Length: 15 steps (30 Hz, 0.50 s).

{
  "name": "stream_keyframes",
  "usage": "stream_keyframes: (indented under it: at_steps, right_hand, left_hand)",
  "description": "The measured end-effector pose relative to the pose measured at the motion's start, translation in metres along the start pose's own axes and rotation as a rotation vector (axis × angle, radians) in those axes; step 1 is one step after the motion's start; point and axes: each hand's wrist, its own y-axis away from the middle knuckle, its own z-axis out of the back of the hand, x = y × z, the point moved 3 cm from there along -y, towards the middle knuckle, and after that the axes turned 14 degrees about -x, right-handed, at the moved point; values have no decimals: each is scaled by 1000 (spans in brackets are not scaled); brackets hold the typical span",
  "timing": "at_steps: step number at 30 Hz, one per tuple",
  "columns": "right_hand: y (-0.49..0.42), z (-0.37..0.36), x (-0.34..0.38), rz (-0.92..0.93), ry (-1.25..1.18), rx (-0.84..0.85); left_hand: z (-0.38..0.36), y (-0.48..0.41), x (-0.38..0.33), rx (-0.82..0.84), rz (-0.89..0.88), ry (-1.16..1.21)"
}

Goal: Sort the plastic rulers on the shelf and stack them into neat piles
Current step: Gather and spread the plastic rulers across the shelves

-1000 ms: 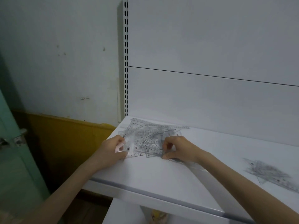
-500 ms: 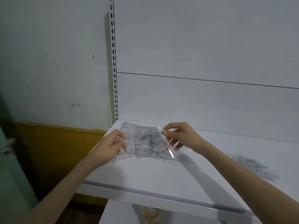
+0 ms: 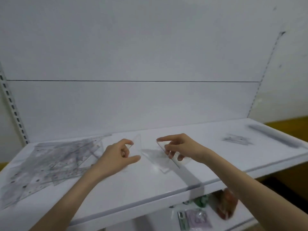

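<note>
Head view: the left hand (image 3: 116, 155) has its fingers curled, thumb out below them, and pinches a clear triangle (image 3: 137, 142) by its near corner, holding it upright just above the shelf (image 3: 133, 189). The right hand (image 3: 183, 147), close beside it, pinches a second clear piece (image 3: 173, 160) between thumb and fingers, forefinger stretched along the top edge; the exact shape is too transparent to tell. A loose heap (image 3: 55, 162) of rulers lies unsorted outboard of the left hand, and a small pile (image 3: 236, 140) lies well beyond the right hand. Packets (image 3: 196, 217) sit on the level below. Judgement: sorting is at an early stage, with two pieces being compared. The next move calls for matching each piece by shape and laying it square on its pile. The heap remains to be worked through.
</note>
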Motion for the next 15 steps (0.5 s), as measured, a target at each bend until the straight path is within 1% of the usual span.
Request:
stream_keyframes:
  at_steps: [3, 5, 9, 15]
  right_hand:
    - [14, 54, -37, -49, 58, -139]
    - [23, 91, -59, -80, 88, -201]
    - [37, 165, -98, -153, 194, -174]
    - [36, 276, -162, -89, 403, -221]
  left_hand:
    - [-54, -9, -31, 62, -93, -18]
    - [-88, -13, -51, 98, -127, -11]
    - [-159, -23, -86, 132, -152, -5]
    - [-279, -36, -139, 122, -142, -35]
